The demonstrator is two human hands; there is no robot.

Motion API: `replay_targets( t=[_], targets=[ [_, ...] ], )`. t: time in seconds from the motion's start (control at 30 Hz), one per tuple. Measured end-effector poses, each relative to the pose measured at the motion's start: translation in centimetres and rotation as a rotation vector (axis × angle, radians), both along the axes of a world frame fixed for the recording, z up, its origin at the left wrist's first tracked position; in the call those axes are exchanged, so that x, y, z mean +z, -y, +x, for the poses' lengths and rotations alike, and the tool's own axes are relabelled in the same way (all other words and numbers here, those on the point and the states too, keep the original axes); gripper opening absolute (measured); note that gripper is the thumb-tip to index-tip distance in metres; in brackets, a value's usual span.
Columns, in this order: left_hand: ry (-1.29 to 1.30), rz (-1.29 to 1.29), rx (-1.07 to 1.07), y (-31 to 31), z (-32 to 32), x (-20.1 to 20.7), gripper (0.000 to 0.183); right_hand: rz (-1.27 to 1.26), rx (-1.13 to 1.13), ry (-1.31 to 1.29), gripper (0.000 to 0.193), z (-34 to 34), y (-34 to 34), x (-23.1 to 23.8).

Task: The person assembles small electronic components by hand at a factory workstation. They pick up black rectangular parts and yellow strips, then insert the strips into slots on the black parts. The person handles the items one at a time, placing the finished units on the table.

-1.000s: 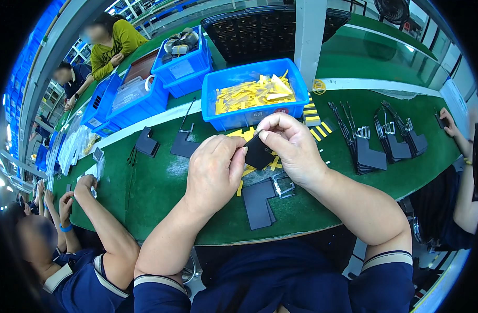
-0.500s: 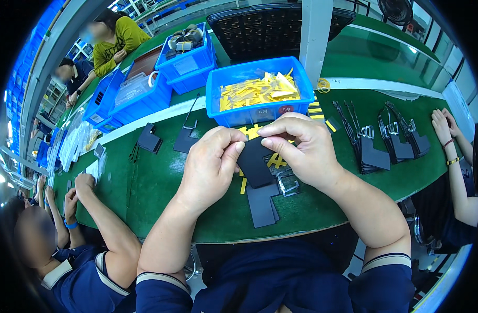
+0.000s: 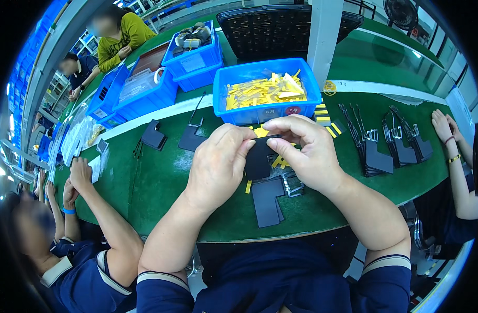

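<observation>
Between my two hands is a flat, dark L-shaped plate, the black plate [image 3: 257, 163], raised over the green table. My left hand [image 3: 216, 164] pinches its upper left edge between thumb and fingers. At the upper right edge, my right hand [image 3: 308, 150] grips it the same way. Just below lie stacked dark L-shaped plates [image 3: 266, 202], with a clear and metallic-looking part [image 3: 293, 185] beside them. Yellow strips [image 3: 282, 161] lie under and behind the held plate, partly hidden by my hands.
A blue bin [image 3: 267, 116] of yellow pieces stands behind my hands. More blue bins [image 3: 150, 107] are at the left. Dark plates with black cables [image 3: 377, 159] lie in piles at the right. A post [image 3: 324, 41] rises behind. Co-workers' arms [image 3: 108, 201] flank me.
The held plate has tipped slightly, and my hands have shifted a little right in the picture with the whole scene. Both still pinch its upper edge.
</observation>
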State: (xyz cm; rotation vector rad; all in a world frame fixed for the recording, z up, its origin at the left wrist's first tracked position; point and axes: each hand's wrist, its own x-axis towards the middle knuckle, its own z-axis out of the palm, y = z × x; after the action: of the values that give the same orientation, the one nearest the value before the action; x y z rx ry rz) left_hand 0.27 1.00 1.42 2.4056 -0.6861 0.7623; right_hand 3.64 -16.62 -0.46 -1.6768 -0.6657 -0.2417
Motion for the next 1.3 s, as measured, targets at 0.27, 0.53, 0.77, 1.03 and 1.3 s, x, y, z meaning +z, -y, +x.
replay_targets(
  t=[0.27, 0.53, 0.77, 1.03, 1.3],
  targets=[
    [0.039, -0.071, -0.093, 0.1, 0.0, -0.8, 0.025, -0.114, 0.058, 0.107, 0.008, 0.0, 0.6, 0.2],
    [-0.362, -0.294, -0.076, -0.9, -0.2, 0.2, 0.022, -0.126, -0.071, 0.183, 0.007, -0.2, 0.8, 0.8],
    [-0.352, -0.355, -0.074, -0.8, 0.0, 0.2, 0.014, -0.120, -0.074, 0.244, 0.006, -0.1, 0.5, 0.3],
    [-0.414, -0.376, -0.116, -0.9, 0.1, -0.1, 0.012, -0.157, -0.062, 0.271, 0.007, -0.1, 0.6, -0.2],
    [-0.531, -0.400, -0.054, -0.7, -0.1, 0.6, 0.011, -0.146, -0.042, 0.266, 0.010, -0.7, 0.3, -0.1]
  ],
)
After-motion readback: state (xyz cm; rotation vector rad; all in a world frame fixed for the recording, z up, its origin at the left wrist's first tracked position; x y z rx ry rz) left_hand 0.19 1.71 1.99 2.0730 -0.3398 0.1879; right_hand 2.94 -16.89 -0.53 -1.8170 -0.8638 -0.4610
